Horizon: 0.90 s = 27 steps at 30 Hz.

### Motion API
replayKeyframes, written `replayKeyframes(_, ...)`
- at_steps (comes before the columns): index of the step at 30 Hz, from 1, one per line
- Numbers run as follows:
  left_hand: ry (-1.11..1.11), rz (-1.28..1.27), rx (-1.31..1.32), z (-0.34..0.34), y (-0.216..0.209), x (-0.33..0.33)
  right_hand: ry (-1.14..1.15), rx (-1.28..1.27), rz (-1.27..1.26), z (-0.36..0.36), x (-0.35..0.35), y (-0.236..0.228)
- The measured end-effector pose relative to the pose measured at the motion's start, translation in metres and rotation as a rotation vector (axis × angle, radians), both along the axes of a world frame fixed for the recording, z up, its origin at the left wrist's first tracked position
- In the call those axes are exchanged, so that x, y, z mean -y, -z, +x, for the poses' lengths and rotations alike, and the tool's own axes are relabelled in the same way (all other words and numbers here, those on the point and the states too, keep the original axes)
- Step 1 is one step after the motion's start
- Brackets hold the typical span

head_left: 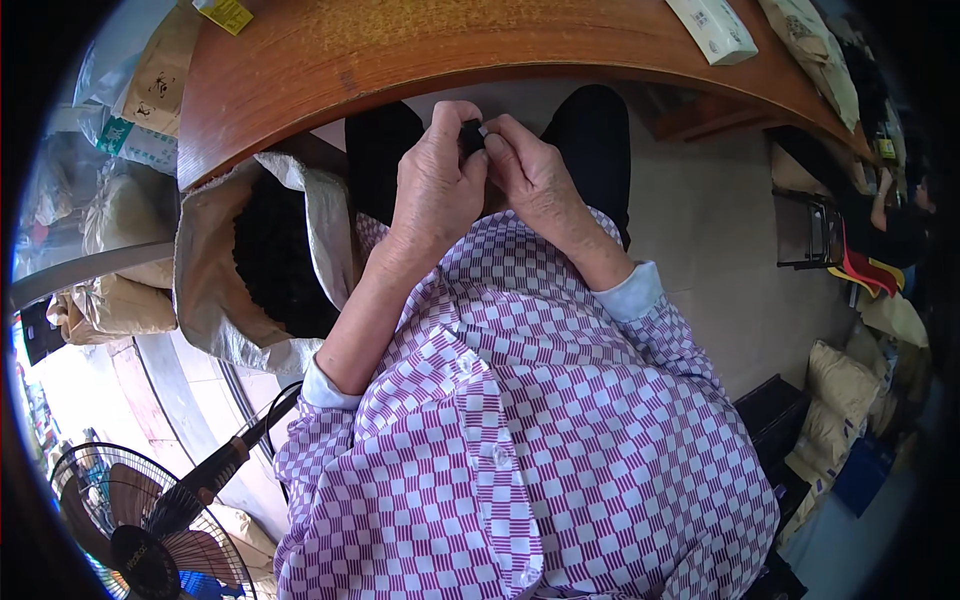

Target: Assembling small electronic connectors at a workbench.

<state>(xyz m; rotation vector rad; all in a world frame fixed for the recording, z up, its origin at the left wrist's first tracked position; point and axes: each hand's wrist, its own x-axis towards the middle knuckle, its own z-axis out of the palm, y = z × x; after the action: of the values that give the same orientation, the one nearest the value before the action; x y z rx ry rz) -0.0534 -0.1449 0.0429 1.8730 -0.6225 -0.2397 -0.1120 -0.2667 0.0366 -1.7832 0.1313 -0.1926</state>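
Note:
Both hands meet above my lap, just short of the wooden table's near edge. My left hand [440, 175] is closed around a small black piece [471, 137], pinched between thumb and fingers. Against its right side my right hand [535, 175] is closed too, thumb and fingertip pressed at a tiny pale bit on the black piece. The fingers cover most of it, so its kind cannot be made out. Left of my left forearm stands an open white woven sack [325, 225] with many dark pieces inside.
A brown wooden table [400, 60] curves across the front, bearing a white packet [712, 30] and a yellow packet [226, 12]. A standing fan [145, 555] is at lower left. Bags [120, 300] crowd the left side. At far right another person [890, 220] is near a chair [808, 228].

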Motion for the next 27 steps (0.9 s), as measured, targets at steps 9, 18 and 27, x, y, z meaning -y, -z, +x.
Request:
replayKeyframes(9,-0.023,-0.317,-0.193,0.011,-0.004,-0.001,0.010,0.075,0.183,0.006,0.009,0.005)
replayKeyframes(18,0.127,-0.767,-0.962,0.018,-0.001,-0.014,-0.031,0.048,0.507,0.002,0.017,-0.001)
replayKeyframes(27,0.382,-0.681,-0.979,0.003,-0.004,-0.010,-0.062,-0.043,0.609,0.006,0.024,0.001)
